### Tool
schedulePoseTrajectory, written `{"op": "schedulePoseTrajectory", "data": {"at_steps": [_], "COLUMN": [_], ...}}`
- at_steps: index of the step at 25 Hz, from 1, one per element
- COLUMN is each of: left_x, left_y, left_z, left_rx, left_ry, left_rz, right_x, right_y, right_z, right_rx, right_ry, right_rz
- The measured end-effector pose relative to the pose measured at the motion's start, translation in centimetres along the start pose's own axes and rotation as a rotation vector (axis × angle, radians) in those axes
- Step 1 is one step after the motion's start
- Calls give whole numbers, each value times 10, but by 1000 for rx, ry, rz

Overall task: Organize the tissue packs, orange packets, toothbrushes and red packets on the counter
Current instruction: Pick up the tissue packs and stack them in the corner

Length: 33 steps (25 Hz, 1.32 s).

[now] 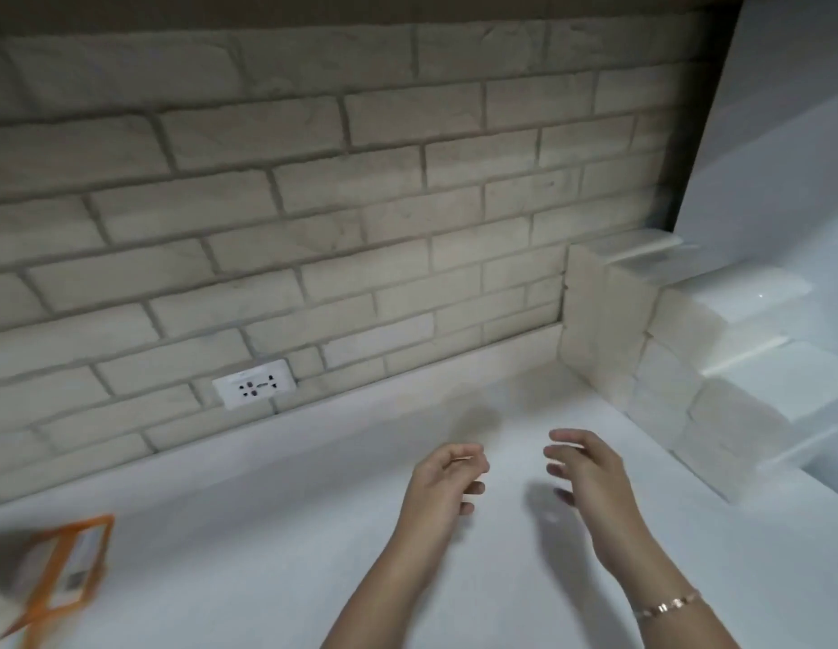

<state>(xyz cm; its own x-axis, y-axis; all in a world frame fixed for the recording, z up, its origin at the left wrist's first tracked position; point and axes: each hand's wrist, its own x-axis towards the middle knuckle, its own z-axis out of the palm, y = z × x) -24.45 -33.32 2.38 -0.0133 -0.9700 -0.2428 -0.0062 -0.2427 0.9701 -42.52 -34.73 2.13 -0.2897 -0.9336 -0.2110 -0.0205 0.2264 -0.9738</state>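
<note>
While both hands hover low over white counter [267,531], neither grips anything. Left hand [447,480]: fingers loosely curled, holding nothing. Right hand [588,480]: fingers relaxed and spread, palm turned toward left hand, holding nothing; bracelet [670,606] on wrist. Orange packets [66,569] at lower-left frame edge, well apart from hands, blurred; probably two overlapping. Broad stretch of counter surface runs between packets and left hand. Brick wall [361,203] bounds back edge; socket [254,384] low on it. Stepped brick end wall [642,348] bounds right side, near right hand.
</note>
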Motion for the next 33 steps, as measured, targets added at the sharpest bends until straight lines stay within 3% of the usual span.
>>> {"op": "schedulePoseTrajectory", "data": {"at_steps": [3,7,12,15,18,19,20,22,24,26,33], "left_x": [-43,-83,-114,-123,-125,-121,-116,-107,-102,-97,-120], "left_y": [-50,-94,-100,-85,-67,-65,-65,-73,-88,-107,-95], "left_z": [-69,-151,-237,-293,-366,-396,-423,-468,-494,-501,-448], "left_rx": [-39,-71,10,223,669,834,935,891,783,722,622], "left_ry": [176,366,560,760,1173,1320,1422,1359,1148,1091,1389], "left_rz": [-112,-185,-46,87,228,202,64,-393,-658,-622,-100], "right_x": [-57,-100,-133,-143,-148,-149,-149,-149,-149,-150,-141], "right_y": [43,64,64,69,70,70,71,72,74,75,73], "right_z": [68,144,206,220,227,229,231,233,236,237,226], "right_rx": [-105,-221,-297,-331,-348,-348,-354,-366,-378,-392,-389], "right_ry": [-255,-514,-645,-672,-678,-683,-687,-696,-706,-719,-717], "right_rz": [149,102,38,55,75,79,81,79,84,93,124]}}
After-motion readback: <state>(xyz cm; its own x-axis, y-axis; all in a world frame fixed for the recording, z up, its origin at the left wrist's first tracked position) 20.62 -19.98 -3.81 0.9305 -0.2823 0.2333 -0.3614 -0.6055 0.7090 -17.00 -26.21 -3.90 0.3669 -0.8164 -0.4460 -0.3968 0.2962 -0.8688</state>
